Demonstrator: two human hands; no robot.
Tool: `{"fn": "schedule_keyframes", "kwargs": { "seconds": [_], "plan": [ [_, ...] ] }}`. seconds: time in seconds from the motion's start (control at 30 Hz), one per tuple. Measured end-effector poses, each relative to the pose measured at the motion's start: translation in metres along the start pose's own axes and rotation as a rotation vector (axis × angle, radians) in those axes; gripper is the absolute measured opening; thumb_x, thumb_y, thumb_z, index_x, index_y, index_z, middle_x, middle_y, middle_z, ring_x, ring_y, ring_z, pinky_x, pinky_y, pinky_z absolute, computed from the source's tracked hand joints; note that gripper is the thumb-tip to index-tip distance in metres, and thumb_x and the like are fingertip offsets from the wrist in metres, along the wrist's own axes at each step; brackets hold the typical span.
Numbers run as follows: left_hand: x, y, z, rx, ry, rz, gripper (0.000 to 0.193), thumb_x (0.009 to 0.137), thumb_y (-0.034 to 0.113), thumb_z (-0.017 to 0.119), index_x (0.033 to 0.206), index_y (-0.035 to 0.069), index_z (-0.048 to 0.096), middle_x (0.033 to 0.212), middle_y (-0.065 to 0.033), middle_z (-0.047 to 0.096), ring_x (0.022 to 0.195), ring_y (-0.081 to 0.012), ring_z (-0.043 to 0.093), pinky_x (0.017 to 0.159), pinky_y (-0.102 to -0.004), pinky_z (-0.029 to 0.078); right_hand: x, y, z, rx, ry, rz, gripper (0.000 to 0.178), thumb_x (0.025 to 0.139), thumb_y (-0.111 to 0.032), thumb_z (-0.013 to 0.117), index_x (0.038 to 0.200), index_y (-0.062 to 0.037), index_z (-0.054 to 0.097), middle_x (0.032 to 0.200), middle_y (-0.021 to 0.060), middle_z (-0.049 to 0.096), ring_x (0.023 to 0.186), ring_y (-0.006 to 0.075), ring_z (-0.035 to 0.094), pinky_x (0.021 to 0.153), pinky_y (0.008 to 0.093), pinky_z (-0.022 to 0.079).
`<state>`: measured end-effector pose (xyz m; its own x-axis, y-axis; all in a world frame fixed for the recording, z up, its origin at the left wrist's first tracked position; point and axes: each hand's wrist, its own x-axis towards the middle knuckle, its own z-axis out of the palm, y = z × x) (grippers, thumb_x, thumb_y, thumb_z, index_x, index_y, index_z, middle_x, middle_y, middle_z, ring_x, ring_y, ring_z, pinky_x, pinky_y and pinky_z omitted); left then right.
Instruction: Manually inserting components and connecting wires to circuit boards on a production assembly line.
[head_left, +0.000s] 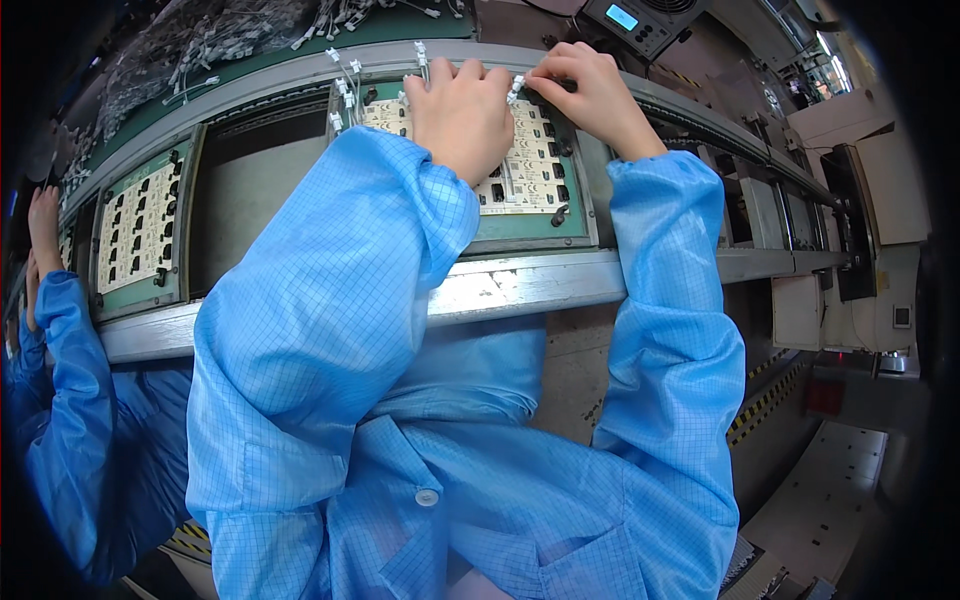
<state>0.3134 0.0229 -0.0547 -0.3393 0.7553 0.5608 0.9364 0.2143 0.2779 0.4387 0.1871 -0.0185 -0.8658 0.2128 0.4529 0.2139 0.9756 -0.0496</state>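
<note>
My left hand (462, 118) lies over a white circuit board panel (530, 188) with its fingers curled down; whatever its fingertips hold is hidden beneath it. At the panel's far right corner, the thumb and forefinger of my right hand (588, 92) pinch together at a small white wire connector (516, 88). Black components line the panel, which sits in a green fixture (520, 228). Several more white connectors on short leads (345, 92) stand up along the fixture's far left edge, and another (421, 55) sticks up just beyond my left hand.
A metal conveyor rail (520, 285) runs along the near side. Farther left, a second fixture holds another board panel (140, 220). Bagged and loose leads (215, 50) lie at the back left. A device with a lit display (640, 22) stands behind. At far left, a co-worker's hand (45, 225) reaches in.
</note>
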Motion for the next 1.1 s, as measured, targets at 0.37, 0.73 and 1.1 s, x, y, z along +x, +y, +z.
{"fn": "schedule_keyframes", "kwargs": {
  "seconds": [0.37,0.73,1.1],
  "plan": [
    [0.01,-0.002,-0.015,-0.058,-0.074,-0.009,0.024,0.09,0.034,0.067,0.107,0.023,0.079,0.111,-0.0035,0.069,0.113,-0.0281,0.056,0.096,-0.0512,0.039,-0.002,-0.01,-0.001,0.048,-0.046,0.066,0.023,0.093,-0.03,0.069,0.102,-0.0094,0.074,0.099,0.0013,0.068,0.099,0.0196,0.062,0.09,0.0359,0.042],
    [0.057,-0.048,-0.019,0.395,-0.227,-0.231,0.031,0.089,0.039,0.068,0.115,0.023,0.077,0.111,0.0001,0.075,0.114,-0.0277,0.063,0.096,-0.0517,0.04,-0.004,-0.01,-0.003,0.025,0.008,-0.016,0.016,0.091,-0.026,0.068,0.098,-0.013,0.074,0.101,-0.0018,0.067,0.099,0.0184,0.059,0.091,0.0352,0.038],
    [0.037,-0.032,-0.015,0.098,-0.099,0.206,0.029,0.087,0.007,0.065,0.108,0.023,0.078,0.107,0.0014,0.074,0.107,-0.0243,0.064,0.094,-0.0481,0.039,-0.001,-0.004,-0.005,0.128,0.04,-0.14,0.015,0.084,-0.003,0.071,0.099,-0.0034,0.071,0.091,0.0076,0.068,0.086,0.026,0.066,0.078,0.0371,0.054]
  ]
}}
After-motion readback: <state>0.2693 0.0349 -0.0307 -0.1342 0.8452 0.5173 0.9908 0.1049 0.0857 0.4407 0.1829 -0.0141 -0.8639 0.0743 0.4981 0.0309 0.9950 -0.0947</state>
